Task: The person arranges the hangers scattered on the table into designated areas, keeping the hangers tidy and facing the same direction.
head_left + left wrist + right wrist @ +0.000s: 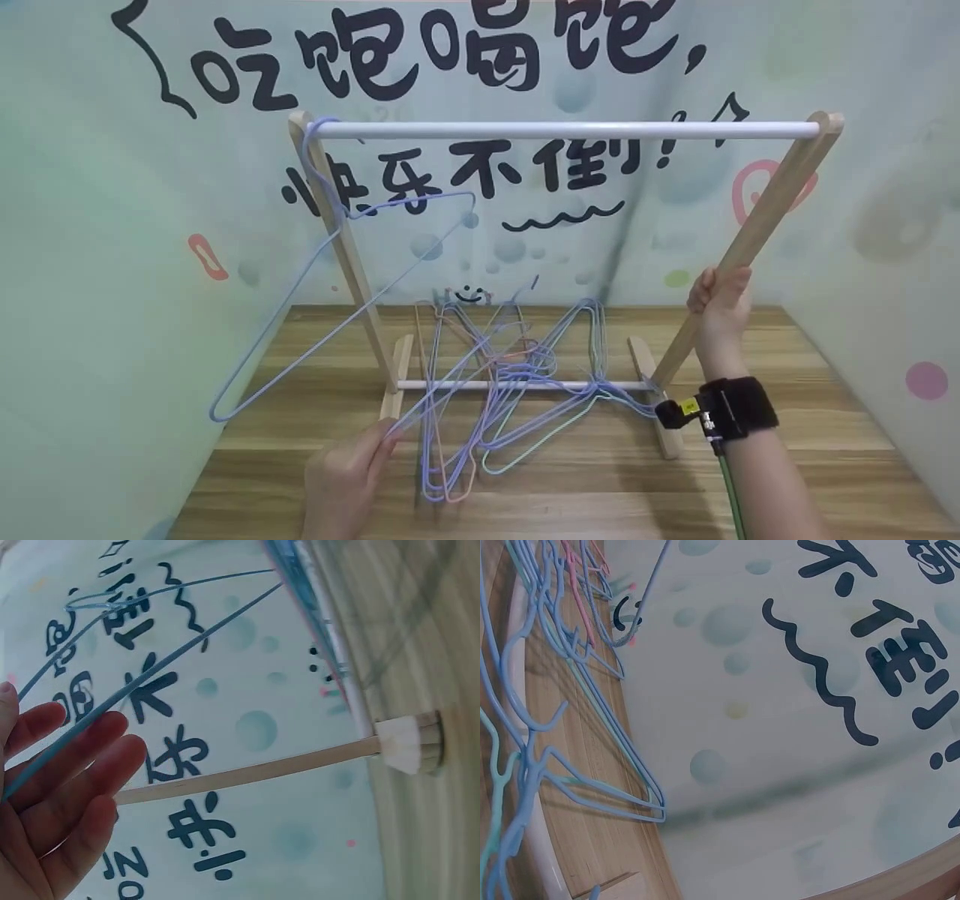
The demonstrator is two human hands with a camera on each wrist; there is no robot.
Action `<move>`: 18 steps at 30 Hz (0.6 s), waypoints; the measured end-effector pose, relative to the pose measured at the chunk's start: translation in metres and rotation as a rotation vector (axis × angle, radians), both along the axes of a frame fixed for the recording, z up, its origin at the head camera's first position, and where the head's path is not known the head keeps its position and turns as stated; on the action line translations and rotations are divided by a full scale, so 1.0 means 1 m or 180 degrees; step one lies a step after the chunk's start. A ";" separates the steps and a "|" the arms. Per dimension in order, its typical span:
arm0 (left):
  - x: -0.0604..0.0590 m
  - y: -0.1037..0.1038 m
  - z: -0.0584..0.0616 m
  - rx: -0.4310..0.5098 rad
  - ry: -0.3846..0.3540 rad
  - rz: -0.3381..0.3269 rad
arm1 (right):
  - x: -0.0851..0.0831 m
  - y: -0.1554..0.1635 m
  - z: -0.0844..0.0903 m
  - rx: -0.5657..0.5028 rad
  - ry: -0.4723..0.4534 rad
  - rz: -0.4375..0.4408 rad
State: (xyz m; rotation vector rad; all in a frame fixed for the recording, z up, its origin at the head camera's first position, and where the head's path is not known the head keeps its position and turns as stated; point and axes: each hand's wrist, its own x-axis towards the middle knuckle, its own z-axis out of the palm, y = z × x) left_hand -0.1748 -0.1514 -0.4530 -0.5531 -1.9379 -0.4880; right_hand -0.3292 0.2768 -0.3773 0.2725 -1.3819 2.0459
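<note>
Blue wire hanger (420,409) runs lengthwise up and away from the left hand (346,476), whose loosely straight fingers touch it; right hand (720,300) grips the rack's wooden leg (757,232)

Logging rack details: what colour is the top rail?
White top rail, between pale wooden uprights; clearest in the head view.

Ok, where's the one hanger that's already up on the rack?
In the head view the hung hanger hooks over the far left end of the white top rail, beside the left wooden upright, its body slanting down to the left.
</note>
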 end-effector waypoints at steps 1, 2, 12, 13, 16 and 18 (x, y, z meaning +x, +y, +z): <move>0.002 0.000 0.003 0.0004 0.0053 -0.0009 | 0.000 0.000 0.000 0.0008 -0.0003 -0.0001; 0.003 0.000 0.005 0.0017 0.0087 -0.0025 | 0.001 0.000 0.000 0.0019 0.0000 0.0002; 0.019 0.003 0.035 0.0162 0.0542 -0.0350 | 0.003 0.001 -0.001 0.0093 0.0003 -0.0011; 0.021 0.004 0.039 0.0199 0.0601 -0.0408 | 0.003 0.001 -0.001 0.0106 -0.0016 -0.0023; 0.027 0.006 0.052 0.0327 0.0757 -0.0516 | 0.004 0.001 0.000 0.0110 -0.0064 -0.0020; 0.030 0.007 0.060 0.0412 0.0852 -0.0531 | 0.004 0.001 0.000 0.0098 -0.0088 -0.0010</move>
